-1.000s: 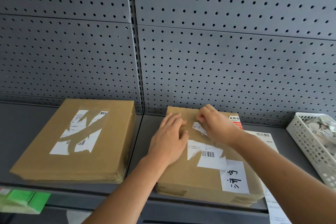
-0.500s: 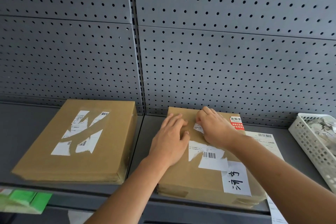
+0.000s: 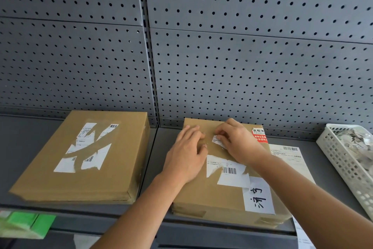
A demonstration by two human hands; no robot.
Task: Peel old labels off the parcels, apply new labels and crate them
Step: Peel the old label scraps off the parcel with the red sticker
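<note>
Plainly, the work is in its first stage, and the head view is the only one to go by. Two brown parcels lie flat on the grey shelf [image 3: 26, 147]. The left parcel [image 3: 113, 178] sits toward the shelf's left end, reaching almost to the front edge, with torn white label remnants [image 3: 88, 147] on its top. The right parcel [image 3: 212, 198] lies at the front edge further right. It carries a torn barcode label [image 3: 229, 171], a handwritten white label [image 3: 259, 196] and a red sticker [image 3: 259, 135] at its far right corner.

Nothing is fully peeled, I judge. No fresh label is on either parcel, and no crate is in view. A printed sheet [image 3: 290, 157] lies beside the right parcel, partly tucked under it, perhaps the new label. A white basket [image 3: 343, 164] at the shelf's right end holds crumpled scraps.

The left hand [image 3: 185, 157] lies flat on the right parcel's top, fingers nearly straight, pressing it down. The right hand [image 3: 240, 143] arches over the far half of that parcel. Its fingers are curled, tips on a small label scrap [image 3: 217, 141], apparently pinching the scrap's upper edge. Both forearms reach in from the front edge.
</note>
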